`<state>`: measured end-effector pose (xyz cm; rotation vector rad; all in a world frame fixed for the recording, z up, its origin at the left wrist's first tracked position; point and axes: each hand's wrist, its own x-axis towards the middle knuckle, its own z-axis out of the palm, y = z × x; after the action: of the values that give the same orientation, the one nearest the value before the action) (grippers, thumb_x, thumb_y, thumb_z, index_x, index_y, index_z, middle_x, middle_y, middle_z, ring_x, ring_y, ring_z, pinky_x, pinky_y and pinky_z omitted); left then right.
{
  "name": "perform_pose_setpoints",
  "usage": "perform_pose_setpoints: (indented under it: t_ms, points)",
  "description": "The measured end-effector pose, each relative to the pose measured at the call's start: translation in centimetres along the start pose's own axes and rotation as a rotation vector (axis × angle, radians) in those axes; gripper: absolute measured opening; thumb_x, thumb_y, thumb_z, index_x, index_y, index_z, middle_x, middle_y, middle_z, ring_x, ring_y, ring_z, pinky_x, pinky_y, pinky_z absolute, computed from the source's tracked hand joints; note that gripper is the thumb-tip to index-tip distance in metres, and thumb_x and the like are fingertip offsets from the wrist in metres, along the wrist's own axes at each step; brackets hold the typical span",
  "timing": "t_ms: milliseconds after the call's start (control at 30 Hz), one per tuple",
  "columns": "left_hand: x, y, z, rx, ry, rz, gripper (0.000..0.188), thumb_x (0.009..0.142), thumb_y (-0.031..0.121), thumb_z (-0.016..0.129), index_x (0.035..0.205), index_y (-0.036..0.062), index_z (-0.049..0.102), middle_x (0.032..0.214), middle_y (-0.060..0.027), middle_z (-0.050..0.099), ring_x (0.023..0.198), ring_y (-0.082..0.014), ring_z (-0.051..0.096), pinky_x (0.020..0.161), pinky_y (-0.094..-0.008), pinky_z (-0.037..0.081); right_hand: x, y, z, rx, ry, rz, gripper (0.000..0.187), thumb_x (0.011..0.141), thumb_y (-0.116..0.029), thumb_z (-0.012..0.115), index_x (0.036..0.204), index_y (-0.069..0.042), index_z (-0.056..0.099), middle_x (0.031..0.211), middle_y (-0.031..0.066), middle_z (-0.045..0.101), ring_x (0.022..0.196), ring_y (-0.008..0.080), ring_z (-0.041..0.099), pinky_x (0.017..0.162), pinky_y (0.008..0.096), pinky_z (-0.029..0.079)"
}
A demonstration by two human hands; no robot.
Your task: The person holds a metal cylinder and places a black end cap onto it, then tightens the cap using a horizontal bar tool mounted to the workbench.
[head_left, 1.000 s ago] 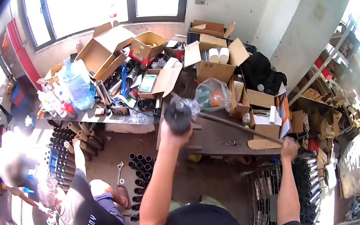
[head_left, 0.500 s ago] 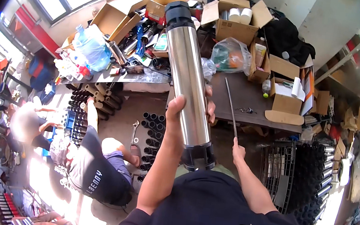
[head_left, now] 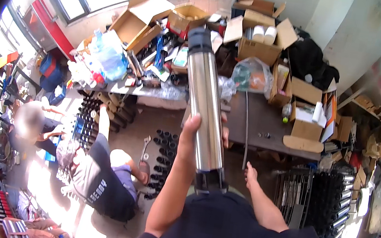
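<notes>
My left hand (head_left: 189,138) is wrapped round the lower half of a shiny steel cylinder (head_left: 207,97) with black end pieces. The cylinder stands nearly upright before my chest, its top leaning a little left. A thin metal rod (head_left: 246,127) lies on the dark table, and its near end sticks out over the front edge. Just right of that end is my right hand (head_left: 251,175), its fingers apart from the rod and seemingly stretched out, with nothing seen in them.
The dark table (head_left: 276,139) carries open cardboard boxes (head_left: 260,50), a clear plastic bag (head_left: 252,76) and a big water bottle (head_left: 108,57). Black tubular parts (head_left: 162,159) and a wrench (head_left: 146,147) are on the floor. Two people work at the left, one in a dark shirt (head_left: 104,185). Racked cylinders (head_left: 331,199) stand at right.
My right hand has let go of the rod, which now rests on the table. The cylinder stays in my left hand. The whole view has shifted slightly.
</notes>
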<state>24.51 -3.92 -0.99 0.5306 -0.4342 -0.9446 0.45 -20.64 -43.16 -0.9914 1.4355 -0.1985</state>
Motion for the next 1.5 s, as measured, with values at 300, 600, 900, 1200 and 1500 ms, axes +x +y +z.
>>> perform_pose_setpoints:
  t_ms: [300, 600, 900, 1200, 1500]
  points:
    - [1.2, 0.7, -0.6, 0.140, 0.143, -0.055, 0.055, 0.098, 0.045, 0.053, 0.130, 0.0008, 0.047, 0.104, -0.0161, 0.061, 0.082, -0.0254, 0.067, 0.067, -0.0383, 0.061, 0.9, 11.1, -7.6, -0.354, 0.140, -0.139, 0.052, 0.087, -0.051, 0.074, 0.102, -0.002, 0.064, 0.080, 0.0042, 0.067, 0.066, 0.0116, 0.061, 0.054, 0.0263, 0.047]
    - [1.4, -1.5, -3.0, -0.118, -0.023, -0.141, 0.072, 0.085, 0.057, 0.058, 0.119, -0.0062, 0.052, 0.108, -0.0134, 0.057, 0.075, -0.0238, 0.062, 0.063, -0.0369, 0.054, 0.7, 1.0, -2.4, -0.271, 0.086, -0.293, 0.070, 0.086, -0.035, 0.074, 0.138, 0.005, 0.049, 0.130, 0.0217, 0.061, 0.122, 0.0287, 0.058, 0.103, 0.0379, 0.046]
    - [-0.9, 0.0, -2.0, 0.009, -0.145, -0.078, 0.078, 0.068, 0.041, 0.084, 0.115, -0.0100, 0.050, 0.093, -0.0228, 0.061, 0.069, -0.0333, 0.067, 0.057, -0.0424, 0.059, 1.5, -6.1, 1.7, -0.209, -0.166, -0.052, 0.056, 0.092, -0.041, 0.068, 0.133, -0.005, 0.051, 0.102, 0.0084, 0.063, 0.091, 0.0222, 0.061, 0.081, 0.0412, 0.049]
    - [-1.5, 1.0, -1.7, 0.024, -0.074, -0.094, 0.083, 0.072, 0.045, 0.081, 0.124, -0.0092, 0.046, 0.098, -0.0223, 0.061, 0.068, -0.0317, 0.067, 0.059, -0.0417, 0.060, -0.6, -0.6, -0.9, 0.065, -0.201, 0.177, 0.040, 0.098, -0.045, 0.060, 0.076, -0.013, 0.054, 0.066, 0.0032, 0.057, 0.053, 0.0160, 0.053, 0.042, 0.0297, 0.038]
    - [-0.3, -3.6, -8.5, -0.624, 0.057, -0.285, 0.060, 0.095, 0.042, 0.057, 0.128, -0.0057, 0.042, 0.115, -0.0181, 0.053, 0.091, -0.0262, 0.057, 0.079, -0.0380, 0.058, -4.8, 4.5, -2.2, -0.031, -0.112, 0.110, 0.037, 0.102, -0.044, 0.055, 0.086, -0.010, 0.058, 0.061, -0.0036, 0.042, 0.047, 0.0089, 0.036, 0.043, 0.0277, 0.030]
